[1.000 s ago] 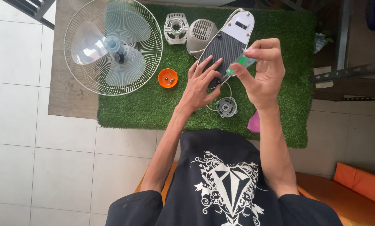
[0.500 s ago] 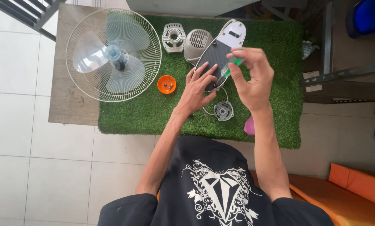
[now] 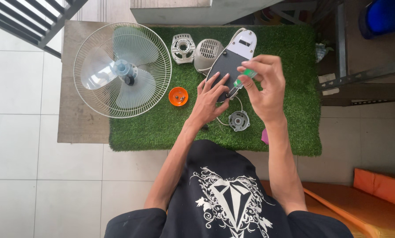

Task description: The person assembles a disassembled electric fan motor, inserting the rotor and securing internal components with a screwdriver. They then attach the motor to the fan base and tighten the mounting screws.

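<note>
Pinched in the right hand point(image 3: 265, 90), a green-handled screwdriver point(image 3: 243, 78) angles down onto the dark underside of a white fan base point(image 3: 230, 61). Flat against that base, the left hand point(image 3: 210, 99) steadies it with fingers spread, gripping nothing. Just below the hands lies a small motor point(image 3: 239, 120); off to the left sit an orange cap point(image 3: 178, 96) and the fan cage point(image 3: 121, 69).

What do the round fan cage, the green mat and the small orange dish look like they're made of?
Fan cage: thin metal wire, by its fine, evenly spaced pale spokes, probably coated white.
Green mat: artificial turf, likely plastic fibre, with a dense, uniform grass-like pile.
Orange dish: smooth moulded plastic, judging by its bright, even colour and slight sheen.
</note>
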